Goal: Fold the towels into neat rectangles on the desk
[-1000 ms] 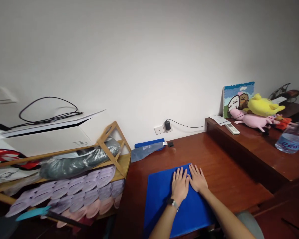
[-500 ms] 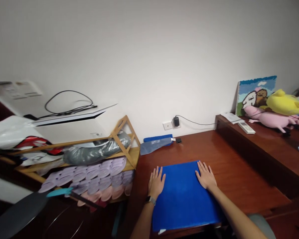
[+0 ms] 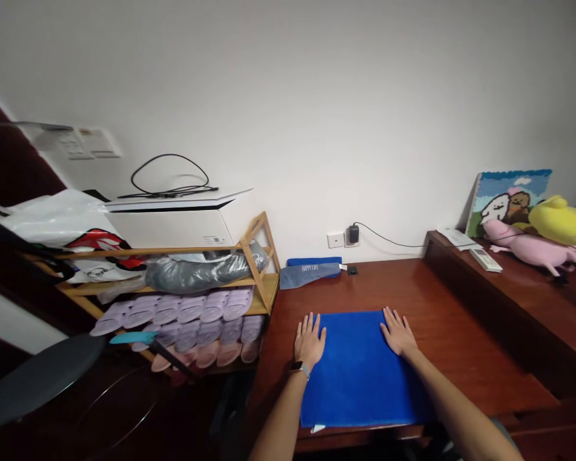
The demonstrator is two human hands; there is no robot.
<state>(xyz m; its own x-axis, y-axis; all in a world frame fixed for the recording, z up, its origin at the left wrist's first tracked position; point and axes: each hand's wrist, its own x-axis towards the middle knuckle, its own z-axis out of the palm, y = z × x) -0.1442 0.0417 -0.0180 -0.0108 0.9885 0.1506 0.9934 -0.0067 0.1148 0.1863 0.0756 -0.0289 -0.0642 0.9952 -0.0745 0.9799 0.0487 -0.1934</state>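
A blue cloth (image 3: 360, 378), probably a towel, lies spread flat on the brown wooden desk (image 3: 465, 339). Its near edge runs along the desk's front, with a small white tag at the lower left. My left hand (image 3: 310, 340), with a watch on the wrist, rests palm down on the cloth's far left corner, fingers stretched out. On the far right corner lies my right hand (image 3: 398, 331), also flat with fingers apart. Neither hand grips anything. Against the wall lies a folded grey-blue cloth (image 3: 310, 275) lettered "HAPPY LIFE", a blue folded cloth (image 3: 317, 261) behind it.
On the left stands a wooden rack (image 3: 264, 256) with rows of slippers (image 3: 192, 308) and a white box (image 3: 173, 227) on top. A dark round stool (image 3: 43, 378) is beside it. The raised right ledge holds a remote (image 3: 486, 259) and plush toys (image 3: 532, 246).
My hands have parted from the cloth's far right area; the left slid to the far left corner, the right stayed near the far right. The view has shifted left.
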